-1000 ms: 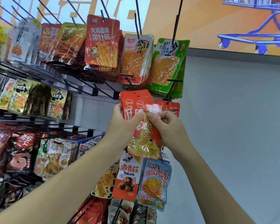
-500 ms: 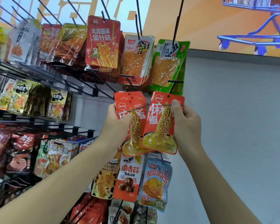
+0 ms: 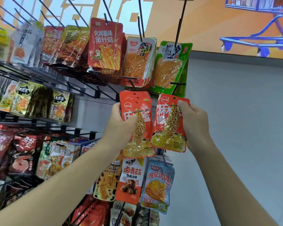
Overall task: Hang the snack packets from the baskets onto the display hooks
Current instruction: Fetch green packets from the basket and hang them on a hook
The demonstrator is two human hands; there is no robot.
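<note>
Left hand (image 3: 121, 126) gripped a fanned stack of orange-red foil snack packets (image 3: 143, 114) by its left edge, thumb across the front. Right hand (image 3: 194, 124) pinched a single orange-red foil snack packet (image 3: 167, 128) at its upper right edge, thumb on the front.

Both were held upright, side by side, edges nearly touching. The single packet's punched hole sat just below a black wire display hook (image 3: 177, 84); couldn't tell if the hook was through it.

- Above: green plastic packets (image 3: 168, 67), white-and-orange packets (image 3: 137, 62) and red noodle-print packets (image 3: 104, 46), all hanging on hooks.
- Below the hands: a light-blue packet (image 3: 157, 181) and an orange mushroom-print packet (image 3: 131, 180), also hung.
- Left: more rows of packets, blurred.
- Right: a plain grey wall (image 3: 243, 119).
- Above the wall: an orange mural with a blue shopping-cart drawing (image 3: 260, 35).
</note>
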